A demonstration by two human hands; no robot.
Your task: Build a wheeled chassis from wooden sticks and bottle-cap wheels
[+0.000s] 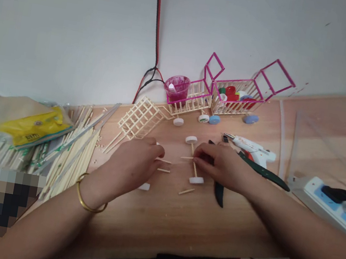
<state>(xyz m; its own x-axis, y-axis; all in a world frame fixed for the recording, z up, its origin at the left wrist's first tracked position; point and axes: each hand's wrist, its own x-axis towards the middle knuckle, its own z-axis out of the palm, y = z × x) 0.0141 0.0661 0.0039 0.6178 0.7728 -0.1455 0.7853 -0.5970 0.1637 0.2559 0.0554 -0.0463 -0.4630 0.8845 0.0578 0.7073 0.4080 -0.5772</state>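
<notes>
My left hand (134, 160) rests on the wooden table (178, 218), fingers curled round a thin wooden stick (163, 160) that points right. My right hand (220, 164) pinches a stick axle (194, 166) that carries a white bottle cap (196, 180) at its near end and another white cap (191, 139) at the far end. Short loose stick pieces (186, 191) lie between the hands. A further white cap (144, 186) peeks out under my left hand.
A glue gun (251, 147) and dark-handled pliers (262, 171) lie right of my right hand. Stick lattice (139, 119), pink-edged stick carts (232, 95), a pink cup (177, 88), stick bundles (69, 156), a yellow packet (34, 124) and a power strip (333, 205) surround them.
</notes>
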